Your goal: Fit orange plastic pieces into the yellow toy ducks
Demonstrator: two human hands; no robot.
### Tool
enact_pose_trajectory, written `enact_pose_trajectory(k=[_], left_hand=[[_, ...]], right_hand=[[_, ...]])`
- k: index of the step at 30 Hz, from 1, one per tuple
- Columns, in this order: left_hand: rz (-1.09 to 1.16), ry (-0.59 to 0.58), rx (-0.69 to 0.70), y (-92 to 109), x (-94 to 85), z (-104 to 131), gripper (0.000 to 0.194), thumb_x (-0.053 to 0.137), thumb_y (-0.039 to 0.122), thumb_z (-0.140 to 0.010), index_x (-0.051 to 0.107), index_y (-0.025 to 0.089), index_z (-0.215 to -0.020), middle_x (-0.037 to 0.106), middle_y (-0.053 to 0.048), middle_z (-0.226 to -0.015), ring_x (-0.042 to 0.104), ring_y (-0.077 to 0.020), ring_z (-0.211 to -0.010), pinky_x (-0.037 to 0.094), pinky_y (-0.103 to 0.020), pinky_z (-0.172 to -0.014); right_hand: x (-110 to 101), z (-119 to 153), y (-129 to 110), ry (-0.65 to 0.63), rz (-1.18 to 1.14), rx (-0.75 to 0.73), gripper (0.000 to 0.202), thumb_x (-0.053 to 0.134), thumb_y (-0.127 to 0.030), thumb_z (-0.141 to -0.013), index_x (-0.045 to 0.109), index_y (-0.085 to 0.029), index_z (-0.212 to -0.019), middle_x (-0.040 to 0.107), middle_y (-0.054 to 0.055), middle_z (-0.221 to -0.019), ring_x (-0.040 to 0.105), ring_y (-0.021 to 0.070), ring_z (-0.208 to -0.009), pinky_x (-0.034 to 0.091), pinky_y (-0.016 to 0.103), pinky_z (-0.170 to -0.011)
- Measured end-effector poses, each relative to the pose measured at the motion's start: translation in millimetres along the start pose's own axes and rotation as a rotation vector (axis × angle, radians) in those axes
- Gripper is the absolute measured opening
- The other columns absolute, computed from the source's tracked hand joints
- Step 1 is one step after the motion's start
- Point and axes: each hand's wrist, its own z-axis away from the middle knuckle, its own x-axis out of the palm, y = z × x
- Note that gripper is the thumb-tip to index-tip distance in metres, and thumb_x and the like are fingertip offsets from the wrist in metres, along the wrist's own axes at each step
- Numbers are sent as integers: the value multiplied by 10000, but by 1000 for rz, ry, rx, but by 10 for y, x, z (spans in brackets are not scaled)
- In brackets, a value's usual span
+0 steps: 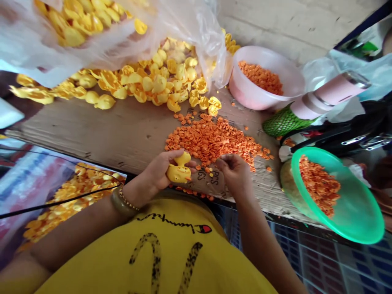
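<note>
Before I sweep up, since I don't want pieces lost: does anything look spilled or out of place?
Yes: some orange pieces lie at the near edge of the table by the yellow shirt, apart from the orange pile, so they look strayed. The green bowl seems to overhang that edge.

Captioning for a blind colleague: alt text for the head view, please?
A left hand holds a yellow piece; the right hand is by a pile of small orange pieces. Yellow shells lie beyond; at right, a pink bowl and green bowl.
</note>
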Motion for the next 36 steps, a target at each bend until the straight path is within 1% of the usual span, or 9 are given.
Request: enact_pose_trajectory(k=[4, 7, 9, 13, 17, 22, 27, 33, 36], left_hand=[[-18, -49, -3, -128, -42, -46, 155, 545, 253, -832, 616, 115, -838, 684, -129, -767, 663, -199, -606, 532, -286, -540], [2, -67, 11, -167, -40, -60, 113, 558, 215, -811, 616, 123, -778, 661, -89, -710, 628, -160, -550, 517, -262, -523], [20, -64, 1, -169, -22, -49, 135, 549, 215, -807, 619, 119, -742, 645, -78, -673, 608, -154, -523, 511, -263, -510], [69, -15, 7, -164, 20, -6, 213, 476, 205, -805, 631, 96, -707, 635, -88, -649, 605, -174, -534, 518, -291, -525], [38, 39, 23, -176, 39, 30, 165, 495, 171, -751, 613, 101, -660, 627, -86, -631, 586, -168, -517, 497, -279, -511], [-55, -74, 5, -197, 50, 56, 181, 503, 173, -741, 561, 122, -577, 544, -29, -550, 514, -112, -453, 430, -223, -452], [-109, -20, 72, -244, 24, 50, 159, 542, 196, -723, 511, 148, -575, 489, 9, -527, 458, -91, -420, 374, -212, -412], [-195, 16, 207, -298, -21, 68, 143, 593, 209, -686, 505, 151, -589, 470, 28, -563, 439, -75, -452, 355, -201, -422], [-224, 59, 267, -310, -24, 82, 109, 602, 206, -682, 535, 146, -619, 493, 28, -584, 439, -70, -466, 350, -191, -424]], right_hand=[[123, 242, -208, -241, -139, -17, 143, 647, -297, -741, 562, -194, -794, 607, 0, -730, 576, 129, -653, 476, 259, -612], [183, 370, -284, -316, -112, -112, 60, 602, -237, -782, 560, -203, -806, 627, 12, -794, 619, 147, -746, 509, 281, -684], [201, 406, -294, -323, -57, -167, 15, 569, -204, -803, 561, -202, -816, 636, 22, -823, 631, 155, -788, 517, 293, -716], [208, 419, -287, -324, 69, -297, 64, 536, -139, -809, 569, -194, -809, 654, 24, -824, 626, 149, -772, 504, 271, -695], [190, 423, -305, -336, 185, -442, 124, 521, -84, -801, 583, -186, -832, 666, 30, -821, 620, 146, -753, 488, 256, -675], [157, 432, -383, -388, 338, -623, 147, 474, -68, -835, 581, -167, -820, 647, 59, -794, 594, 167, -760, 473, 279, -692], [153, 473, -476, -471, 537, -692, 174, 454, -51, -831, 601, -143, -818, 624, 96, -817, 565, 203, -779, 458, 323, -721], [222, 574, -545, -490, 697, -803, 243, 400, 8, -795, 604, -124, -795, 617, 96, -777, 536, 209, -744, 448, 332, -734], [298, 585, -503, -466, 725, -792, 265, 379, 13, -775, 612, -113, -791, 628, 111, -759, 548, 213, -726, 458, 346, -729]])
